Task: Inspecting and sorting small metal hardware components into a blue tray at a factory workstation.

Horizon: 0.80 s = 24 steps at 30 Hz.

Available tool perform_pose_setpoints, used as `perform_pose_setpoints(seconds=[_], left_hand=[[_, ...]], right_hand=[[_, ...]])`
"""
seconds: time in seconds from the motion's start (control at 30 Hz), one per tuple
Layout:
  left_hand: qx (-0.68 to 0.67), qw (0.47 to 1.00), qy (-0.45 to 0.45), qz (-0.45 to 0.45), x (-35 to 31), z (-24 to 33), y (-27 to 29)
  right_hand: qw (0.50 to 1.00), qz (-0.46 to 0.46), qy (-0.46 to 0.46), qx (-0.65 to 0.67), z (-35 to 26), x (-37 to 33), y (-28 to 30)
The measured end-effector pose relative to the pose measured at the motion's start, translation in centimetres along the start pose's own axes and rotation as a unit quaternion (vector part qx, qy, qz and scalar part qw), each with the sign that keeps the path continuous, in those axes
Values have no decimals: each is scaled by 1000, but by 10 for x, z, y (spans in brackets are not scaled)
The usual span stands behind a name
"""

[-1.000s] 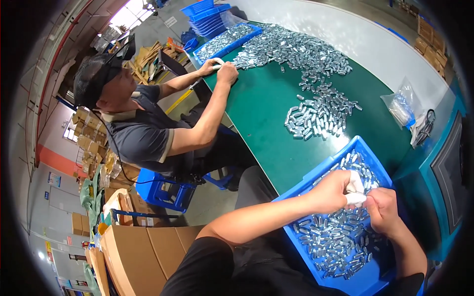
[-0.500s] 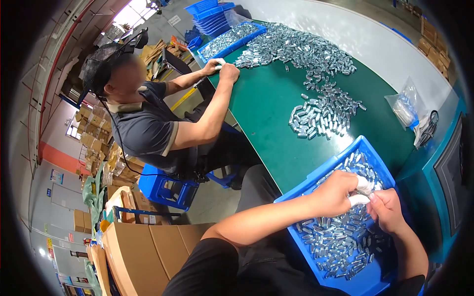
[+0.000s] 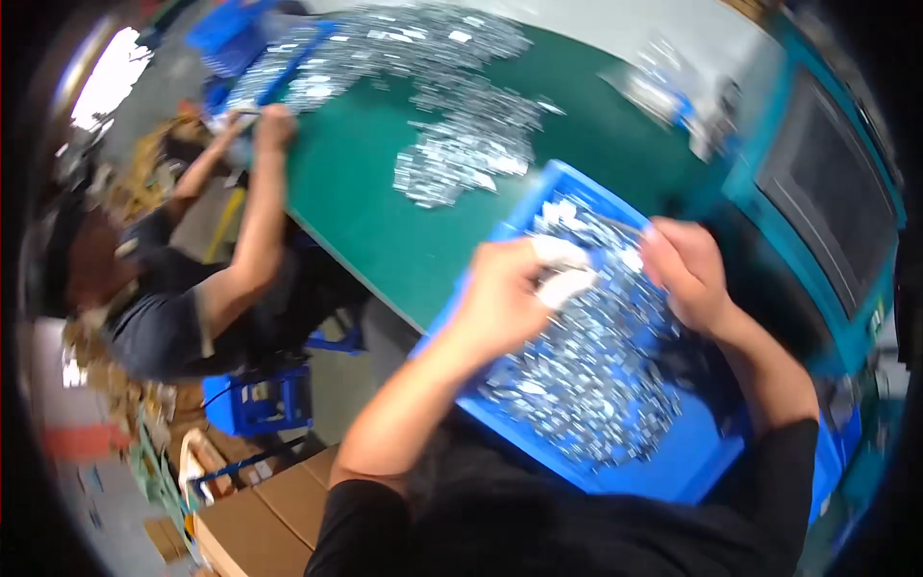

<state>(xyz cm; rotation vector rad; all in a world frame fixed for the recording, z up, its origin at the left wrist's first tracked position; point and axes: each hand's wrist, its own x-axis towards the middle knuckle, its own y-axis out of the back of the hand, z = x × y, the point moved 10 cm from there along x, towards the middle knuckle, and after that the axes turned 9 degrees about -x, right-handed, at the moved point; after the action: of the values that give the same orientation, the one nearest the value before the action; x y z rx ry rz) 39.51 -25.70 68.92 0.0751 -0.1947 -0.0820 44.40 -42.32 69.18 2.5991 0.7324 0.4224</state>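
Note:
A blue plastic tray [image 3: 678, 471] sits in front of me, holding a heap of small shiny metal cylinders [image 3: 586, 385]. Above its left part is my left hand [image 3: 505, 288], thumb and forefinger wrapped in white coverings and curled toward each other. Anything between them is lost in the blur. My right hand [image 3: 694, 279] is over the tray's right side, fingers pinched together. A thin dark sliver shows at its fingertips, too smeared to name. The two hands are a short way apart.
More metal cylinders [image 3: 471, 144] spread over the green table [image 3: 346, 202]. A co-worker [image 3: 192, 298] sits at left, hands by another blue tray [image 3: 298, 58]. A teal machine [image 3: 788, 106] stands at right, a clear plastic bag [image 3: 654, 82] behind. A cardboard box [image 3: 269, 514] stands lower left.
My hands, which were together, have come apart, the right one moving off to the right. The whole view has swung, so table, tray and co-worker appear farther left.

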Motion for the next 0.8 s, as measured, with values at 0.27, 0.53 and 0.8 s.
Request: perform_pose_setpoints(seconds=[0.27, 0.53, 0.8], left_hand=[[98, 983, 35, -150, 1, -1, -22], [401, 872, -21, -281, -62, -4, -85], [200, 861, -103, -456, -118, 12, -142]], right_hand=[[1000, 15, 10, -13, -2, 0, 7], [1000, -6, 20, 4, -4, -7, 1], [999, -1, 32, -11, -8, -8, -2]])
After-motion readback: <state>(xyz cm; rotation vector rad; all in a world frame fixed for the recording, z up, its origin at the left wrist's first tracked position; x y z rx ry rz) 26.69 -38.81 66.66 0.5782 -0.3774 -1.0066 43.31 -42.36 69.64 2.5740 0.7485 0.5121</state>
